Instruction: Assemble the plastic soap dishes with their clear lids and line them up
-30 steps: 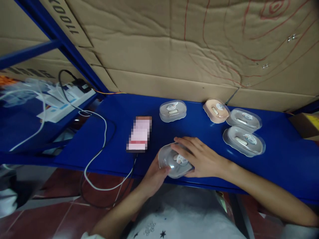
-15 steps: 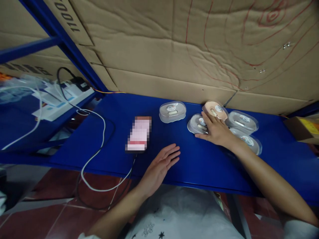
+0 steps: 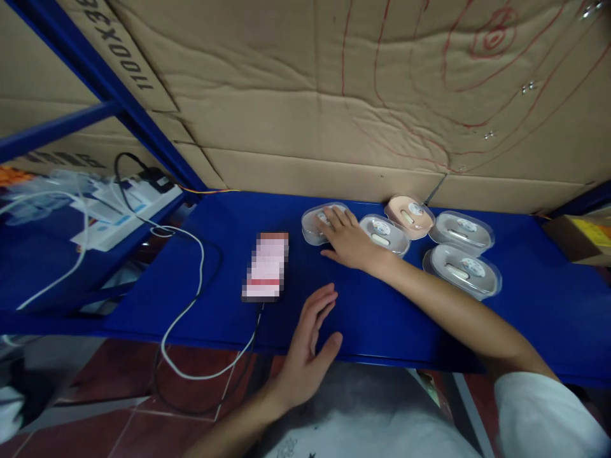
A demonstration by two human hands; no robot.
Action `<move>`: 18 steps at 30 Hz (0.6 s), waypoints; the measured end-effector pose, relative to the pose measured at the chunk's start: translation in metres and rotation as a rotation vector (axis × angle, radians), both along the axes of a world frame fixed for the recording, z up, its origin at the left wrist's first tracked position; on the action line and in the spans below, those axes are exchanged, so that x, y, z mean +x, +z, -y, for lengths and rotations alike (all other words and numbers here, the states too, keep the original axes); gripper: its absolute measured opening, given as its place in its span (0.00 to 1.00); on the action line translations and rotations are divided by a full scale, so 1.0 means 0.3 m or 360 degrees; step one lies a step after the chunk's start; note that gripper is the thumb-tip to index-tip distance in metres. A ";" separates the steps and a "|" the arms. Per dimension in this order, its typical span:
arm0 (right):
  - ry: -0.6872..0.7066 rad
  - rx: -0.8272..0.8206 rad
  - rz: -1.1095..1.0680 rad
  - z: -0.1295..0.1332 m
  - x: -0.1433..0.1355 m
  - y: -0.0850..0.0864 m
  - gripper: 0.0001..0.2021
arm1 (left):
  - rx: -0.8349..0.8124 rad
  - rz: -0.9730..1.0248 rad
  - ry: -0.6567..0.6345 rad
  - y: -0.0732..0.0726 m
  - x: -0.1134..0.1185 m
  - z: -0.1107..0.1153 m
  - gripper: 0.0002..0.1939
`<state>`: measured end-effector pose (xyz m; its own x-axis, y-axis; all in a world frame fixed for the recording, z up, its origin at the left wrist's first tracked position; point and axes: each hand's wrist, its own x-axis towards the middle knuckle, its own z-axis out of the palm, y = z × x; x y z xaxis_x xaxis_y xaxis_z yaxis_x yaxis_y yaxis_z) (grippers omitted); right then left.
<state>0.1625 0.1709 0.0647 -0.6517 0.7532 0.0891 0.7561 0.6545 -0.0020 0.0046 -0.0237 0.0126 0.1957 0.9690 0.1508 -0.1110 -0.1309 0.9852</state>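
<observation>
My right hand (image 3: 348, 240) lies over the leftmost clear plastic oval case (image 3: 312, 230), fingers spread across its lid and covering much of it. Just right of that hand sits a second grey oval case (image 3: 379, 229), partly behind my wrist. A peach-coloured oval case (image 3: 405, 213) stands behind it. Two more grey ones, a back case (image 3: 461, 230) and a front case (image 3: 470, 270), are farther right. Each shows a round sticker and a pale oblong piece on top where visible. Over the table's front edge hovers my left hand (image 3: 310, 356), fingers loosely curved, thumb apart, holding nothing.
A phone (image 3: 267, 264) with a blurred screen lies on the blue table (image 3: 229, 222), a cable (image 3: 198, 254) looping beside it. Power strips (image 3: 128, 213) are at the left. A cardboard box (image 3: 573, 238) stands at the right, and a cardboard wall (image 3: 267, 114) closes the back.
My right hand has moved left from the middle grey case to the leftmost one. My left thumb has come into sight, apart from the fingers. The view has shifted slightly.
</observation>
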 end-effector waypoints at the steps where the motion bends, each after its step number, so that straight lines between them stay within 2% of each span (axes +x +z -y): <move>1: 0.0046 0.0019 -0.0026 0.031 0.001 -0.006 0.39 | 0.0111 -0.0190 0.0021 0.003 -0.003 0.009 0.28; 3: 0.0150 0.0062 -0.0100 0.113 0.020 -0.015 0.35 | 0.0316 -0.0504 0.0117 0.013 -0.008 0.018 0.34; 6: 0.0309 0.0036 -0.0224 0.246 0.084 -0.018 0.31 | 0.0528 -0.0806 0.0349 0.024 -0.011 0.015 0.41; 8: 0.0458 -0.0034 -0.0334 0.316 0.147 -0.017 0.32 | 0.0541 -0.0949 0.0438 0.023 -0.009 0.008 0.44; 10: 0.0533 -0.0055 -0.0466 0.359 0.226 -0.017 0.31 | 0.0491 -0.1045 0.0417 0.019 -0.007 0.000 0.45; 12: 0.0353 0.0069 -0.0590 0.374 0.311 -0.020 0.25 | 0.0435 -0.1107 0.0321 0.015 -0.006 -0.007 0.45; 15: -0.0161 0.0254 -0.0701 0.355 0.413 -0.033 0.14 | 0.0416 -0.1162 0.0218 0.013 -0.005 -0.014 0.42; 18: -0.0382 0.0178 -0.0664 0.315 0.449 -0.057 0.16 | 0.0450 -0.1232 0.0270 0.011 -0.002 -0.016 0.43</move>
